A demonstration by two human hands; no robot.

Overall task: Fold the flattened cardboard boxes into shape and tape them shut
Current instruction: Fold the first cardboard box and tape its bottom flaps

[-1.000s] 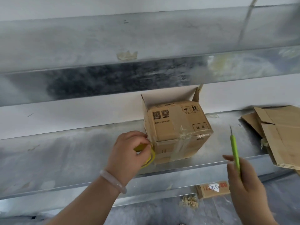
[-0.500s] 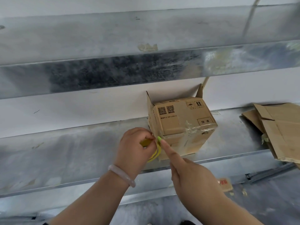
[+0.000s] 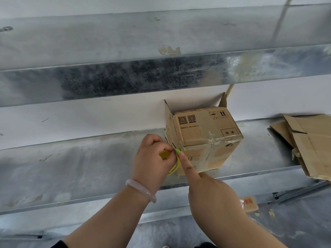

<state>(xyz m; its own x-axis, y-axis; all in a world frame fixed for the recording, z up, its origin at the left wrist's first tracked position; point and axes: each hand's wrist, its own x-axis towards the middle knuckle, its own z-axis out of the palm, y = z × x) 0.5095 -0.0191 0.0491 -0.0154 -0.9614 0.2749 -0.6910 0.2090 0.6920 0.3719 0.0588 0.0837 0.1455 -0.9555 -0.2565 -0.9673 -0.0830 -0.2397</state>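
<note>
Just beyond left hand [image 3: 154,158], box [image 3: 206,138].

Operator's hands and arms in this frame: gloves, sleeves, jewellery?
No gloves: left hand and right hand are bare, with no rings visible. A pale pink, translucent bangle sits on the left wrist. Both forearms are uncovered. The dark fabric at the bottom edge may be a sleeve; I cannot tell.

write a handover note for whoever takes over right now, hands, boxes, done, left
Left hand grips the yellow tape roll at the near-left corner of the box.
Right hand holds a green cutter to the tape there.
It sits on the metal shelf: folded, near end taped, far flaps standing open.
To do: cut the tape, close the far end, then the flat boxes at right.
</note>
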